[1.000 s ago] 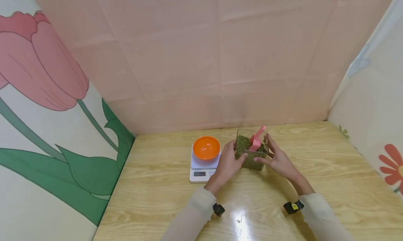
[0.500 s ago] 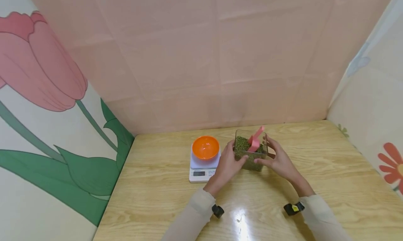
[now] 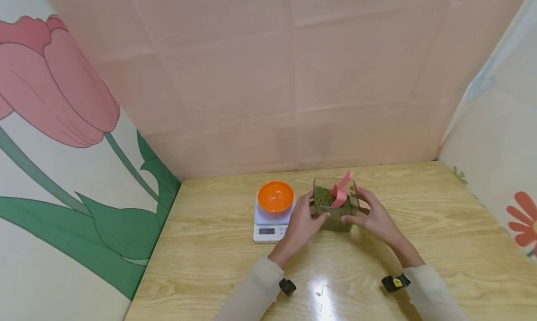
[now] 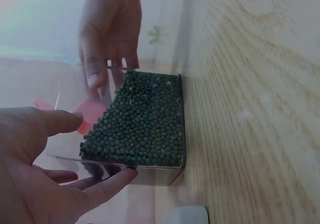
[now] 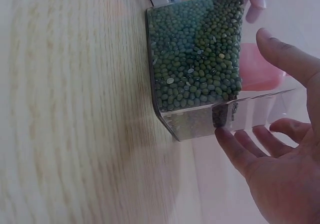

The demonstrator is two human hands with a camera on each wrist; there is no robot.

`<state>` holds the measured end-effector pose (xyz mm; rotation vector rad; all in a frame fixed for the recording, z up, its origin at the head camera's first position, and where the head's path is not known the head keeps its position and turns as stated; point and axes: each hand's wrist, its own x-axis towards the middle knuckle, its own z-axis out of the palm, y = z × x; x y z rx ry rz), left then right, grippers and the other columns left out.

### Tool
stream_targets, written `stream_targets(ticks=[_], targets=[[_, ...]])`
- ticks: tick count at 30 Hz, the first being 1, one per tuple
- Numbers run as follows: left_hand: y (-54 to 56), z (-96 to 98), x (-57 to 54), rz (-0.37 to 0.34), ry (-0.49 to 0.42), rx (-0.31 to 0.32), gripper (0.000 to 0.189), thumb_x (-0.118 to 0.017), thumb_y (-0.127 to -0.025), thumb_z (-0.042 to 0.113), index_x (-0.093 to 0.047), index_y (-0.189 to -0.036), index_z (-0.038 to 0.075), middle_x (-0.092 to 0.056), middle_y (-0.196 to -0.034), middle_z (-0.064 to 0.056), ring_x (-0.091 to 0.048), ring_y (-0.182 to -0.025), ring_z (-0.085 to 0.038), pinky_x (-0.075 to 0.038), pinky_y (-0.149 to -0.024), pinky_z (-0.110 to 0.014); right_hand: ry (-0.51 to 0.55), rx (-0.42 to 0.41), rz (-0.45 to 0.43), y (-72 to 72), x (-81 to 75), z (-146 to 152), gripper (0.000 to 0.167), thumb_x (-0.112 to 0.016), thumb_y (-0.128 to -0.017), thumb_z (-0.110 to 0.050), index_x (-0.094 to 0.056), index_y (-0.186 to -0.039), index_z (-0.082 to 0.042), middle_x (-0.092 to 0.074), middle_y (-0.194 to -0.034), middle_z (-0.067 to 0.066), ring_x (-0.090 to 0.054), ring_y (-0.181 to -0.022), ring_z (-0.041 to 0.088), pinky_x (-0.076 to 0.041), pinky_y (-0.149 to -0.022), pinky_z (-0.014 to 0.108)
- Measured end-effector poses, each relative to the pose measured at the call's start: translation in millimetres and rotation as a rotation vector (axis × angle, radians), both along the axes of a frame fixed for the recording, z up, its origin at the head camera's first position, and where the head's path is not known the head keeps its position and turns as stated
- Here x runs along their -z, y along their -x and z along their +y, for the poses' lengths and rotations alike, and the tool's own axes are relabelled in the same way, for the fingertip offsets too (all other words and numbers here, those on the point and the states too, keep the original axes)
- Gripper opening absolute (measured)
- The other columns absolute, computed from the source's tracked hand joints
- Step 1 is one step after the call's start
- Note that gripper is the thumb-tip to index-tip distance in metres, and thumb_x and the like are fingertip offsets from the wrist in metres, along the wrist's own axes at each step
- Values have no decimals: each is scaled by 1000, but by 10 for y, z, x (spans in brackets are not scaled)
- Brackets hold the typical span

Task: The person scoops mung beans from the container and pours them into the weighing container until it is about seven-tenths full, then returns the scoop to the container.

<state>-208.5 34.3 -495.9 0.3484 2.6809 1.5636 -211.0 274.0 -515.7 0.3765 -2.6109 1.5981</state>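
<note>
Both hands hold a clear square container of green mung beans upright on the table. At its left side, my left hand grips with the thumb on the front wall and the fingers along the side. My right hand grips the opposite side the same way, its thumb also in front. A pink scoop stands tilted in the beans, handle above the rim. Through the wall, the right wrist view shows the beans piled higher on one side, with fingertips of the right hand against the plastic.
Just left of the container is a white kitchen scale, its display dark. An orange bowl sits on the scale's platform. The wooden table meets a pink-covered wall at the back.
The container has shifted slightly toward me in both hands, with the scoop in it. Scale and bowl stay in place.
</note>
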Motion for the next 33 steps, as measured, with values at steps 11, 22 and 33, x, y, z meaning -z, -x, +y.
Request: stream_targets(ticks=[11, 22, 33], targets=[[-92, -53, 15, 18, 6, -19, 74, -82, -96, 28, -47, -158, 9, -55, -154, -10, -63, -135, -26, -55, -106, -37, -15, -26, -17, -50, 48, 14, 107, -90, -88, -25, -23, -169, -5, -33, -168, 27, -36, -151, 53, -39, -114, 70], [-160, -127, 21, 9, -23, -20, 70, -81, -96, 27, -49, -156, 11, -56, -152, -8, -63, -134, -25, -54, -108, -37, -11, -49, -26, -94, 31, -37, 108, -89, -88, -25, -20, -170, -6, -30, -170, 26, -35, -151, 53, -41, -114, 64], [-216, -168, 6, 9, -23, -22, 70, -81, -97, 27, -49, -156, 9, -55, -154, -10, -62, -134, -28, -54, -107, -37, -29, -49, -21, -128, 26, -87, 108, -89, -89, -25, -20, -169, -4, -30, -169, 27, -36, -151, 52, -42, -113, 65]])
